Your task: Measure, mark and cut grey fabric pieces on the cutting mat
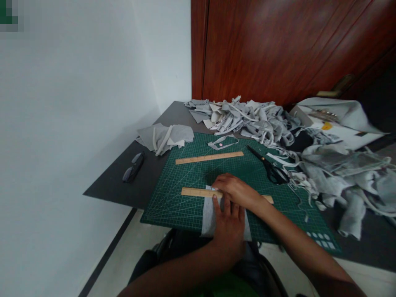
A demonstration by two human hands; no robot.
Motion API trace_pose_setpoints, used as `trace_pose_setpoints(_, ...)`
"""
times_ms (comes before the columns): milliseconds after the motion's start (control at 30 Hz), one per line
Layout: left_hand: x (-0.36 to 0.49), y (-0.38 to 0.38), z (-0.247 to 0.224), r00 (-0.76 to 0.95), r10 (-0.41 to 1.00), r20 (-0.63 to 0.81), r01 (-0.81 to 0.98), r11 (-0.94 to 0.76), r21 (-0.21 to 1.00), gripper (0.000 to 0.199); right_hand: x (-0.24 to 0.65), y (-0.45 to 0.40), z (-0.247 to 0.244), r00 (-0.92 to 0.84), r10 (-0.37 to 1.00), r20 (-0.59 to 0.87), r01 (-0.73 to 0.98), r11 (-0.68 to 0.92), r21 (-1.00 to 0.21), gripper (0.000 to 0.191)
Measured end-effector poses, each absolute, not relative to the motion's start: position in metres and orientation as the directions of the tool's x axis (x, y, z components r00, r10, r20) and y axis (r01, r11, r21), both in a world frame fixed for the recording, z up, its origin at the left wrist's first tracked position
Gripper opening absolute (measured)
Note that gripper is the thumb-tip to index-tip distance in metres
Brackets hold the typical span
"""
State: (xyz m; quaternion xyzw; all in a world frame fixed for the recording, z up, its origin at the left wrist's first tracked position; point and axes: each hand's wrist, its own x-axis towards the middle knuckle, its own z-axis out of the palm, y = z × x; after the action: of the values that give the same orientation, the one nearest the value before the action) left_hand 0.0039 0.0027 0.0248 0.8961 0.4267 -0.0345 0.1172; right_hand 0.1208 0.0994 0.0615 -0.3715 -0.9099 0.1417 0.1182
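Note:
A piece of grey cloth (208, 220) lies at the front of the green cutting mat (173, 206), with a wooden ruler (193, 192) across its far end. My left hand (229, 225) rests on the cloth, fingers spread and pointing away from me, the fingertips at the ruler. Over the ruler, my right hand (232, 187) is bent with its fingers curled down near the cloth's far edge. Whatever it may hold is hidden under the fingers. Farther back on the mat lie a second wooden ruler (210, 157) and a thin loop of cloth (229, 144).
Black scissors (274, 171) lie on the mat to the right. Heaped cloth scraps (247, 117) line the back, with more grey cloth (355, 173) at the right. A white box (346, 134) stands behind. At the left are glasses (133, 167) and a cloth piece (179, 134).

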Motion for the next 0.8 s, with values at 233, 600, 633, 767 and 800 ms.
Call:
trace_pose_setpoints(233,0.004,0.004,0.028,0.629,0.753,-0.194,0.778,-0.606,0.169,0.101,0.131,0.1,0.061,-0.704,0.706,0.077,0.654,0.687,-0.317,0.024)
trace_pose_setpoints(600,0.001,0.002,0.025,0.626,0.776,-0.078,0.775,-0.608,0.171,0.1,0.161,0.088,0.07,-0.653,0.757,0.035,0.699,0.619,-0.359,0.016)
trace_pose_setpoints(633,0.001,0.002,0.026,0.624,0.778,-0.069,0.775,-0.607,0.175,0.101,0.164,0.087,0.07,-0.649,0.76,0.035,0.699,0.615,-0.365,0.016)
trace_pose_setpoints(767,0.002,0.002,0.027,0.618,0.784,-0.064,0.779,-0.599,0.184,0.099,0.177,0.081,0.069,-0.626,0.779,0.034,0.722,0.596,-0.352,0.019)
trace_pose_setpoints(800,0.002,0.002,0.027,0.615,0.785,-0.067,0.781,-0.596,0.184,0.097,0.181,0.08,0.068,-0.621,0.783,0.03,0.729,0.591,-0.345,0.022)
